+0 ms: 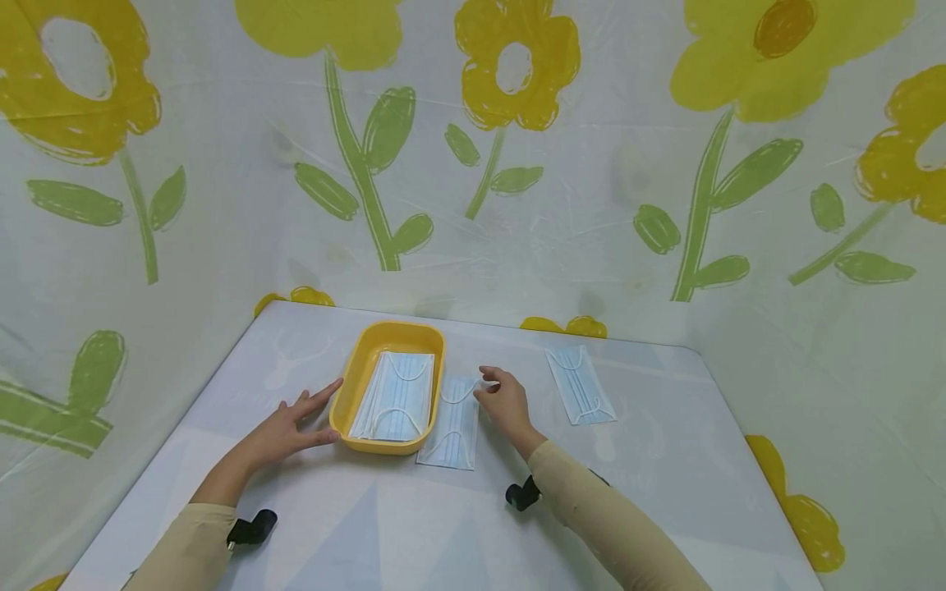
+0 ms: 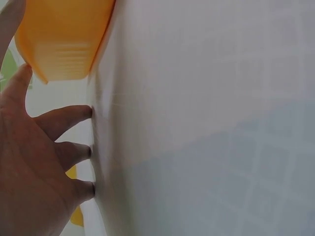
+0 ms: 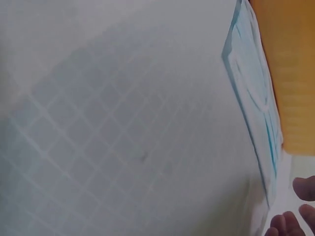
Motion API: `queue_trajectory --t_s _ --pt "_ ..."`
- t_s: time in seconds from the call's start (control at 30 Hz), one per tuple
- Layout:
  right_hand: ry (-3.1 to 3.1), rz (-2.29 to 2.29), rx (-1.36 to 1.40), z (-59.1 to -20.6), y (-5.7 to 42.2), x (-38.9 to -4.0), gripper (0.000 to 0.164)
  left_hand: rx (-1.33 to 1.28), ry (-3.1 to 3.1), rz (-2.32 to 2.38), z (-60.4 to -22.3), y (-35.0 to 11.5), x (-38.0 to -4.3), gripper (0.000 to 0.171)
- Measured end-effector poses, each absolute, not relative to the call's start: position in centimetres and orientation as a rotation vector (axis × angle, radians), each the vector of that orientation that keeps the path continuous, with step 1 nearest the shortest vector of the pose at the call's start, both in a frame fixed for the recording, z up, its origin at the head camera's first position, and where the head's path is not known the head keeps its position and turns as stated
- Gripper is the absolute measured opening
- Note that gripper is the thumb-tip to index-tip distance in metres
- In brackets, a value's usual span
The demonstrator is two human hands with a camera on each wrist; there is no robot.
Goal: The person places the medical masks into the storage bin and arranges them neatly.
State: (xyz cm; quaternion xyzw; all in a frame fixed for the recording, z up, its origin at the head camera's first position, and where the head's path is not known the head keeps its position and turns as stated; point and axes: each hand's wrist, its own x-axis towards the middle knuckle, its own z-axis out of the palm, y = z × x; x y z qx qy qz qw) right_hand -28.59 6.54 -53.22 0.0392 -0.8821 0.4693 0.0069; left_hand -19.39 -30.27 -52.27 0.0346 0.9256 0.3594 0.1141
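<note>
A yellow plastic basket (image 1: 347, 386) holds several light-blue face masks (image 1: 402, 394) with white ear loops. My left hand (image 1: 291, 431) spreads its fingers at the basket's left side; thumb and index fingertip reach its wall, and the left wrist view has other fingertips (image 2: 84, 151) on the table. Another face mask (image 1: 452, 431) lies flat against the basket's right side. At that mask's upper right corner hovers my right hand (image 1: 510, 406), thumb and fingers apart. The right wrist view catches only some fingertips (image 3: 285, 223), with nothing between them.
A separate face mask (image 1: 580, 386) lies on the table to the right of my right hand. The pale table (image 1: 414, 525) meets a white curtain (image 1: 576, 246) with yellow flowers at its back and sides. Dark wrist-camera mounts (image 1: 254, 527) sit by both forearms.
</note>
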Motion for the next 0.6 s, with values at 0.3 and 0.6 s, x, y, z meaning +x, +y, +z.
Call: queue_trajectory --t_s 0.3,0.6 --pt "-2.859 1.352 0.163 -53.63 6.58 -29.27 0.051 0.09 2.707 1.042 -52.26 -30.35 -19.41 0.097" --pt "-2.961 1.2 0.169 -53.8 6.17 -29.59 0.061 0.091 2.709 1.052 -52.38 -30.51 -19.43 0.097"
